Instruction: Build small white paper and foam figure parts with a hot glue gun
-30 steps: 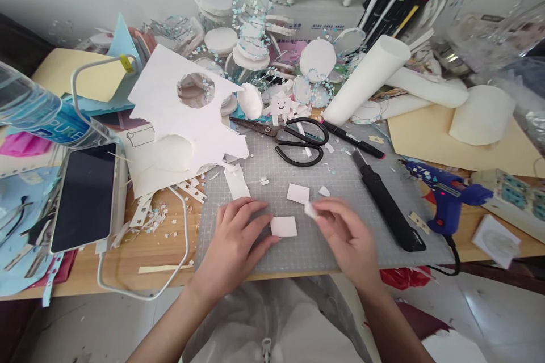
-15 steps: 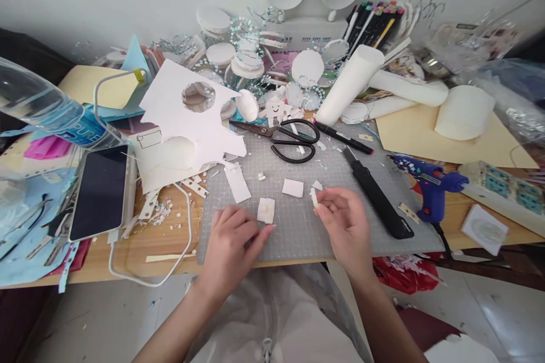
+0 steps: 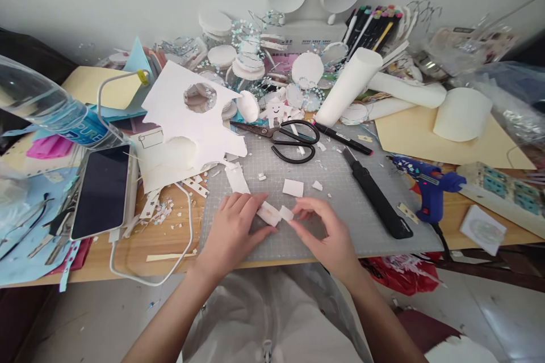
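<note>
My left hand [image 3: 238, 224] is closed with thumb and fingers on a folded white paper piece [image 3: 269, 214], which bears a faint yellowish mark. My right hand [image 3: 326, 232] pinches a small white paper piece [image 3: 286, 214] by its right edge. The two pieces meet or overlap at their near ends; I cannot tell whether they are joined. A white paper rectangle [image 3: 293, 188] lies just behind them on the grey cutting mat [image 3: 353, 227]. Farther left is a white paper strip [image 3: 237, 178], partly behind my left hand. Small scraps [image 3: 317, 185] lie around.
Black-handled scissors [image 3: 293, 142], a black marker [image 3: 344, 139] and a black utility knife [image 3: 377, 195] lie on the mat. To the right is a blue glue gun [image 3: 430, 187]. A phone [image 3: 102, 193] with a white cable and a water bottle [image 3: 80, 119] are at left.
My right hand has moved left and down, bringing its small paper piece to the other one. My left hand has taken hold of the folded paper piece that lay on the mat.
</note>
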Tool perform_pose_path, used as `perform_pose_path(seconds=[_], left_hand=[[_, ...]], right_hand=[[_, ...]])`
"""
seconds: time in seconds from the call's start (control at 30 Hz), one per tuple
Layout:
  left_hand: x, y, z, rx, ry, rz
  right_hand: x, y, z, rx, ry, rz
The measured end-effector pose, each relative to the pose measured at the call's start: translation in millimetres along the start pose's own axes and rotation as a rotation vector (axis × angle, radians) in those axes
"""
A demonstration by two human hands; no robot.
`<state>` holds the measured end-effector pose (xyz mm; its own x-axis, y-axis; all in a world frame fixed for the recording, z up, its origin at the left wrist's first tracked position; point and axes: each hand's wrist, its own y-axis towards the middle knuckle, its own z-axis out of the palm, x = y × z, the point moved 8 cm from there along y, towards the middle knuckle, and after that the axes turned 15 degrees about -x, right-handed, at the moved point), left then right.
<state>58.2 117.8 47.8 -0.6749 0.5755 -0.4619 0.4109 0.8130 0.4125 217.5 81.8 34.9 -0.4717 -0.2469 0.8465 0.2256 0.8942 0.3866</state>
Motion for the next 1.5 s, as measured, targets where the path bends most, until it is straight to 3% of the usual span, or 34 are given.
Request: perform_pose_path(seconds=[0.13, 0.33, 0.7, 1.0, 1.1, 1.23, 1.37, 1.43, 1.5], left_hand=[[-0.2, -7.6, 4.2, -0.058, 0.018, -0.044], [3.5, -6.6, 7.3, -0.024, -0.089, -0.091], [7.5, -7.0, 10.2, 0.025, -0.158, -0.128], [6.4, -4.9, 6.7, 0.025, -0.230, -0.104], [6.3, -5.1, 7.1, 0.019, -0.227, -0.098], [7.2, -5.7, 7.4, 0.011, -0.227, -0.101], [7.9, -5.4, 0.4, -0.048, -0.307, -0.110], [9.8, -5.4, -5.0, -0.096, -0.401, -0.151], [14.7, -6.3, -9.5, -0.147, -0.481, -0.230]], right_hand=[[14.5, -2.8, 16.8, 0.151, -0.113, -0.158], [26.0, -0.4, 28.9, 0.217, -0.144, -0.258], [27.1, -4.3, 29.3, 0.307, -0.185, -0.315], [21.5, 2.6, 27.4, 0.275, -0.107, -0.223], [19.0, 8.2, 10.5, 0.143, -0.049, -0.149], [11.2, 8.1, -37.2, -0.188, -0.060, -0.025], [11.7, -4.2, -113.4, -0.704, -0.113, -0.125], [-1.4, -14.4, -155.0, -0.966, -0.196, -0.098], [-19.8, -21.6, -190.5, -1.134, -0.332, -0.052]])
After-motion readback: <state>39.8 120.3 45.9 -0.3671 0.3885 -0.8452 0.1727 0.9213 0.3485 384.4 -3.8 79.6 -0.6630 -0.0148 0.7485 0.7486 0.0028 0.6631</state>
